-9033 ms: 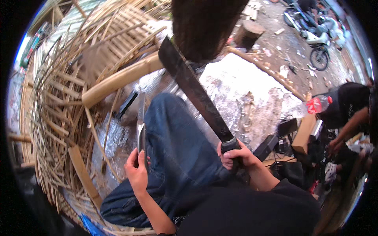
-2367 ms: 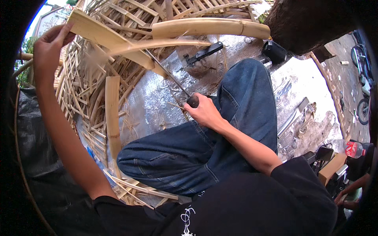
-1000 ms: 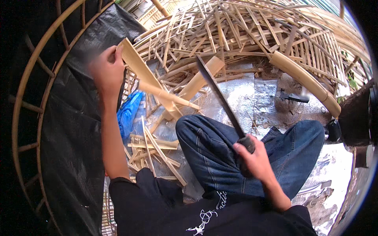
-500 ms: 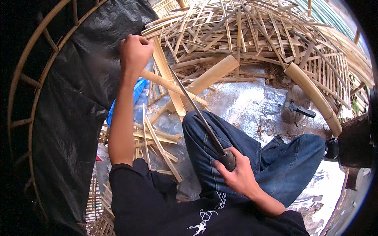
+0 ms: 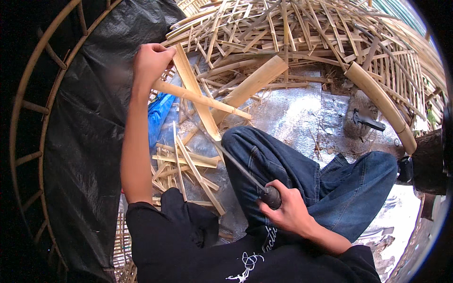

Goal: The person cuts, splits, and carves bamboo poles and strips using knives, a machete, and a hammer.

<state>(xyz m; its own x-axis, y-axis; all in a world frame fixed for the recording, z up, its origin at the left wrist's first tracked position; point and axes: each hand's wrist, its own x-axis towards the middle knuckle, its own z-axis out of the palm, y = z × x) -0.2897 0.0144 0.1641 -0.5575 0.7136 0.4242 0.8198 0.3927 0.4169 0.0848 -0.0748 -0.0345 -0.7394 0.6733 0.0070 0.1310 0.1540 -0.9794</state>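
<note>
Up at the left, my left hand (image 5: pixel 153 66) pinches the top end of a split bamboo piece (image 5: pixel 194 87), which slants down toward my raised knee. A narrower bamboo length (image 5: pixel 203 98) crosses in front of that piece. My right hand (image 5: pixel 289 207) wraps round the dark handle of a long-bladed knife (image 5: pixel 245 170), held low by my thigh. Its thin blade points up and left to the lower end of the split piece. The far part of the blade is faint and partly hidden there, so whether it touches the bamboo I cannot tell.
Cut bamboo strips (image 5: pixel 193 165) lie on the silvery floor sheet (image 5: pixel 295 111) beside my knee. A thick split bamboo (image 5: pixel 262 82) rests behind. Farther back is a large heap of strips (image 5: pixel 264 33). A black-handled tool (image 5: pixel 368 121) lies on a block at right; black sheeting (image 5: pixel 85 141) hangs left.
The knife blade has swung down and left, from in front of the split bamboo to its lower end. My left hand, still on the bamboo, sits slightly farther left.
</note>
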